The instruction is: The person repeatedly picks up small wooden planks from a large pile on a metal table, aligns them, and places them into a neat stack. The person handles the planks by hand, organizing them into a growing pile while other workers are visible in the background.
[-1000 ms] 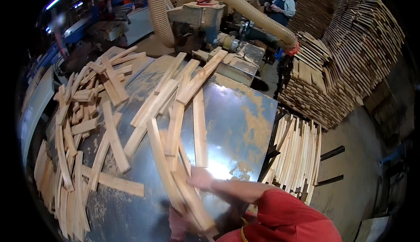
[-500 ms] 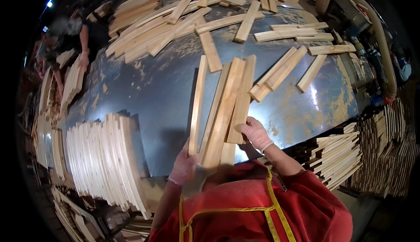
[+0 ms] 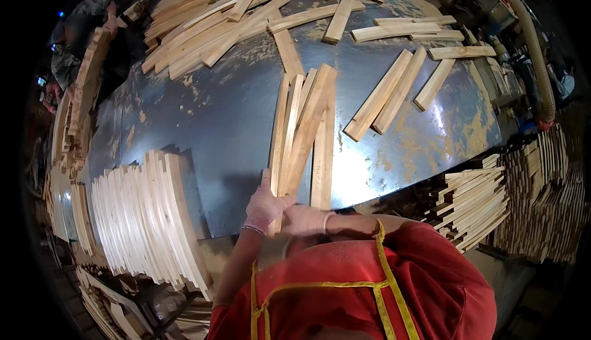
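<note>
Several pale wooden slats stand fanned out in front of me, their near ends at my hands. My left hand [image 3: 263, 209], in a light work glove, is closed round the near ends of the leftmost slats [image 3: 285, 137], which stand on edge side by side. Right beside it, my gloved right hand [image 3: 306, 220] is closed at the near end of a wider slat [image 3: 309, 128] that leans across the others. Another slat [image 3: 321, 168] lies to the right, partly under the wide one. The fingertips of my right hand are partly hidden and slightly blurred.
On the metal table [image 3: 221, 124], a row of stacked slats [image 3: 138, 217] stands at the left. Loose slats [image 3: 234, 32] lie heaped at the back, and others [image 3: 385, 94] to the right. A co-worker [image 3: 77, 38] handles boards at the far left. More stacks [image 3: 474, 211] stand at the lower right.
My right hand has moved left, next to my left hand. The left slats have come together, and the wide slat now tilts rightward. The co-worker's boards have been raised.
</note>
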{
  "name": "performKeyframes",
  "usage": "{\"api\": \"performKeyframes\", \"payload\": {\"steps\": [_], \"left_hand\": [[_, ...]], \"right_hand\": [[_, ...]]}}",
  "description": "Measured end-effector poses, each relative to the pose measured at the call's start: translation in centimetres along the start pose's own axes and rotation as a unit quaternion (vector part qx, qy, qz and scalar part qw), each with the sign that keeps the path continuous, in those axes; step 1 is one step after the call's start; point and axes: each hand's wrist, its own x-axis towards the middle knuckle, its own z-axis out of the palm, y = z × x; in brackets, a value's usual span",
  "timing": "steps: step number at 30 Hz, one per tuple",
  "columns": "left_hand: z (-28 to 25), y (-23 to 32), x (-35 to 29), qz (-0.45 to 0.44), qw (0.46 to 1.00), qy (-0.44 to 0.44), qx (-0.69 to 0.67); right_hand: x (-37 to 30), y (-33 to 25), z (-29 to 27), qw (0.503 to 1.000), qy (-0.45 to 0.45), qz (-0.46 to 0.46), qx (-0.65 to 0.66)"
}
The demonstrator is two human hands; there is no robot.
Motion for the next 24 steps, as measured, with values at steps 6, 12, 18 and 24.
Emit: {"api": "performKeyframes", "payload": {"steps": [6, 12, 18, 24], "left_hand": [[-2.2, 0.8, -4.1, -0.031, 0.987, 0.055, -0.151], [-4.0, -6.4, -5.2, -0.117, 0.972, 0.181, -0.094], [-5.6, -23.6, -11.1, -0.188, 0.875, 0.301, 0.331], [-4.9, -18.6, -6.0, -0.178, 0.869, 0.299, 0.353]], "right_hand": [[0.7, 12.3, -15.9, 0.920, 0.387, 0.036, -0.054], [-1.0, 21.3, -27.5, 0.731, 0.550, 0.400, -0.062], [-1.9, 25.5, -25.0, 0.714, 0.586, 0.383, -0.022], [-7.8, 32.1, -23.0, 0.698, 0.610, 0.282, 0.249]]}}
